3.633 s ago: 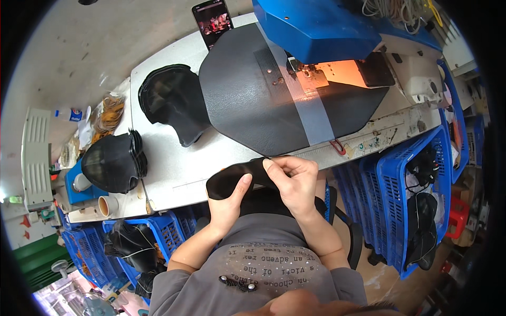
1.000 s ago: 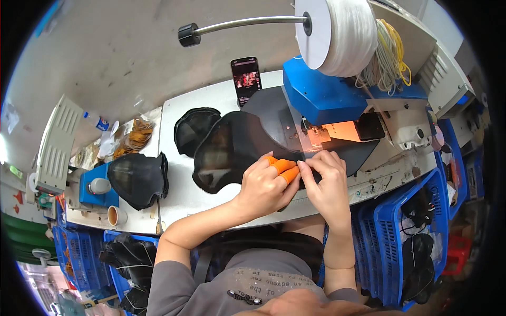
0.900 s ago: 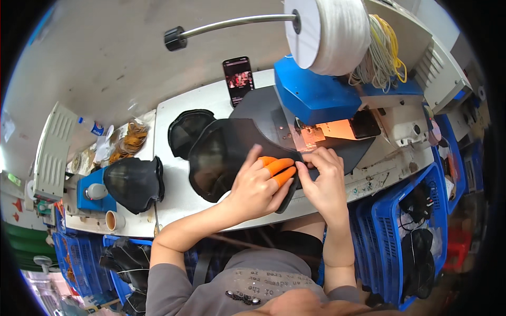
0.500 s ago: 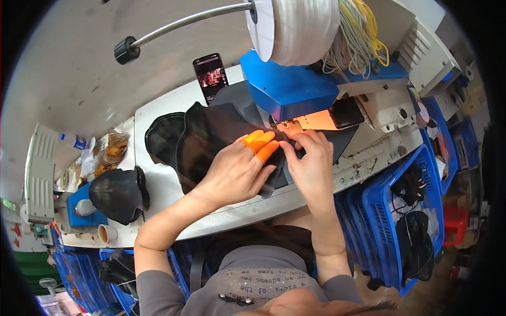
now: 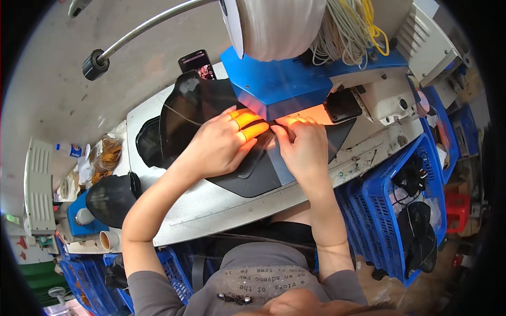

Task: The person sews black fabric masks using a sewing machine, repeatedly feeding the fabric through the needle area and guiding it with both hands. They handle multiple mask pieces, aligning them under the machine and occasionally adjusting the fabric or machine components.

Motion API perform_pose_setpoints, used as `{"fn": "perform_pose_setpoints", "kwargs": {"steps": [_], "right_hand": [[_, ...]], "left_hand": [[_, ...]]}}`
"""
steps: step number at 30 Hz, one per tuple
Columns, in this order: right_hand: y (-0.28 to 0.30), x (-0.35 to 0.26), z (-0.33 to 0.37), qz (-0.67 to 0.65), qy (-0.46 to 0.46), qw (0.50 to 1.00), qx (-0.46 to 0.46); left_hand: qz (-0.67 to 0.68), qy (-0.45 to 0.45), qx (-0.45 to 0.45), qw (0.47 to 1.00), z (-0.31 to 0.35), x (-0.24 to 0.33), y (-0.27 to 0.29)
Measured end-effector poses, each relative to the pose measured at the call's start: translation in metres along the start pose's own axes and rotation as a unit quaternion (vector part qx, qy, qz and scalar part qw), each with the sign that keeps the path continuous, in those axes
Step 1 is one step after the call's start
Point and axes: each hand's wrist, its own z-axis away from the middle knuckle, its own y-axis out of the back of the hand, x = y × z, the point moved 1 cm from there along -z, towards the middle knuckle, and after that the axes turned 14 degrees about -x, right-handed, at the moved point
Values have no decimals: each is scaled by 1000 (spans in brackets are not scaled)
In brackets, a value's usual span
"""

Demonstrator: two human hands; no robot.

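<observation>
My left hand [image 5: 224, 142], with orange finger cots on some fingertips, grips a black shoe upper [image 5: 187, 108] under the blue head of a sewing machine [image 5: 282, 89]. Its fingertips press the material close to the lit sewing spot, with the thumb lower down. Opposite it, my right hand [image 5: 304, 150] pinches the edge of the same piece between thumb and fingers. The needle and the exact grip are hidden by the fingers and the machine head. Beneath lies a dark flat board [image 5: 253, 181], partly shiny. Another black upper part [image 5: 149, 142] sits behind on the left.
A large spool of white thread [image 5: 282, 26] hangs above the machine. A lit phone [image 5: 197, 64] leans at the back; a dark phone [image 5: 342, 105] lies right of the head. Another black upper [image 5: 110, 197] stands at the left. Blue baskets [image 5: 371, 210] stack beside the table's right edge.
The black upper has swung up and away to the left, baring more of the dark board. Both hands have shifted slightly up and left in the picture, while the whole view has also moved.
</observation>
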Motion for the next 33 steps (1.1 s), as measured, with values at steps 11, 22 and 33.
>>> {"fn": "perform_pose_setpoints", "kwargs": {"steps": [11,22,33], "right_hand": [[17,12,29,-40,83,992,82],[21,20,40,-77,108,989,63],[21,26,41,-95,128,985,61]], "left_hand": [[-98,107,-34,989,9,3,1],[-100,114,6,988,8,9,0],[-50,243,-38,968,-6,44,-3]]}}
